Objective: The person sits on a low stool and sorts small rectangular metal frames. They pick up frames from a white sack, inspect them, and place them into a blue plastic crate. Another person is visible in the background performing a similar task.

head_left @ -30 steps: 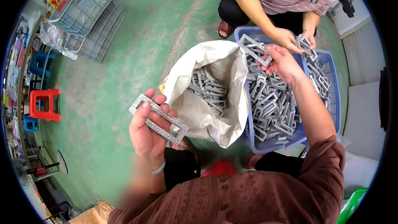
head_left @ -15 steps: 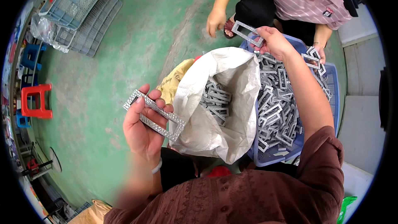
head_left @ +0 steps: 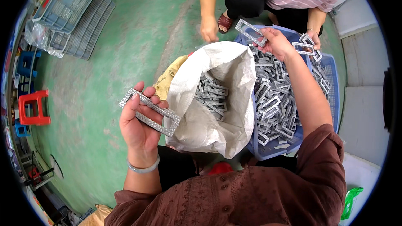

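Since a second ago, one of the co-worker's hands (head_left: pixel 209 29) has been lowered from the frames to beside the sack's far rim, and the frame in the person's right hand has been shifted toward the basket's far left corner. A silver rectangular frame (head_left: pixel 253 29) is pinched at one end by the right hand (head_left: pixel 276 44). Another silver frame (head_left: pixel 155 108) is grasped lengthwise in the upturned left hand (head_left: pixel 141 127), left of the white sack (head_left: pixel 180 86). Loose frames (head_left: pixel 213 96) are held inside the sack; many more are heaped in the blue basket (head_left: pixel 272 153) just beside it.
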